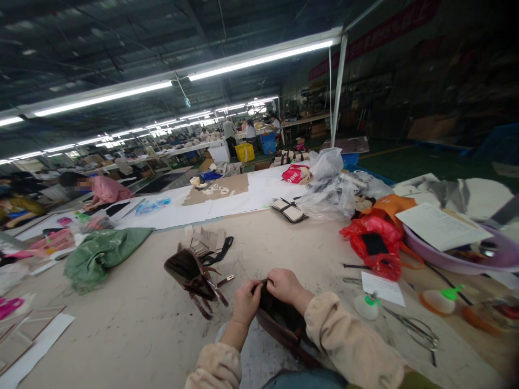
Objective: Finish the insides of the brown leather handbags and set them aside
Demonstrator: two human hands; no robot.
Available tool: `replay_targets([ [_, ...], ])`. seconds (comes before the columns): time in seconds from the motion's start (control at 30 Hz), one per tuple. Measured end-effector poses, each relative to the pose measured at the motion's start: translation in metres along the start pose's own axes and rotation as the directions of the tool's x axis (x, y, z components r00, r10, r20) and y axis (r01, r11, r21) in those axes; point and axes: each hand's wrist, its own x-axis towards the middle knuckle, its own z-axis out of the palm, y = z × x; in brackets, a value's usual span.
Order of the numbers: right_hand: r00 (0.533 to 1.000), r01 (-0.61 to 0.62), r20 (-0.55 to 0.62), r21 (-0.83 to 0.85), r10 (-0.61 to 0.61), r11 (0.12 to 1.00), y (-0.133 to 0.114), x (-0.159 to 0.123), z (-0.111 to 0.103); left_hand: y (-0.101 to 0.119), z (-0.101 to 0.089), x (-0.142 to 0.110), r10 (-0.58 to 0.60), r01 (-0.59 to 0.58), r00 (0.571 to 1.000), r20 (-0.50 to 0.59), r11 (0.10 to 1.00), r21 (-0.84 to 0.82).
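Pinching the rim of a dark brown bag (pixel 279 330) at the near edge of the table, the left hand (pixel 246 302) and the right hand (pixel 286 286) sit close together, fingers curled in and thumbs pressed to the edge. Exactly what lies between the fingertips is hard to make out; it seems to be the bag's lip. The bag's mouth gapes toward the person, its inside dark, its outer surface smooth and leather-like.

Just left of the hands, another brown bag (pixel 190 273) leans on its side, boxy, with 2 looped handles toward the near side and a strap tab (pixel 226 280) with a metal end beside it. Behind it lie flat greyish-beige pieces (pixel 205 240) and a black strap (pixel 223 251). The beige tabletop (pixel 133 319) is scuffed and marked.

Farther left, a crumpled green cloth (pixel 103 254) lies in soft folds. On the right, near the right sleeve, stand 2 squat bottles with green tops (pixel 367 306) (pixel 440 300); metal scissors (pixel 419 329) and a paper slip (pixel 383 288) lie close by. Beyond them, a shiny red plastic bag (pixel 373 243) crowds against a round purple basin (pixel 450 262).
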Motion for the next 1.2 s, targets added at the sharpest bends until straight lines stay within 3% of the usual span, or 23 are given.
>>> replay_targets([
  [0.5,0.996,0.084,0.041,-0.009,-0.083,0.996,0.009,0.001,-0.007,0.007,-0.001,0.005,-0.018,0.004,0.997,0.080,0.986,0.168],
  [0.9,0.986,0.156,0.068,-0.015,-0.154,0.988,0.016,0.004,-0.008,0.008,0.001,0.007,-0.036,0.024,0.995,0.091,0.991,0.130],
  [1.2,0.992,0.111,0.059,-0.003,-0.111,0.994,0.015,0.005,-0.006,0.010,0.000,0.007,-0.068,0.058,0.995,0.074,0.990,0.129],
])
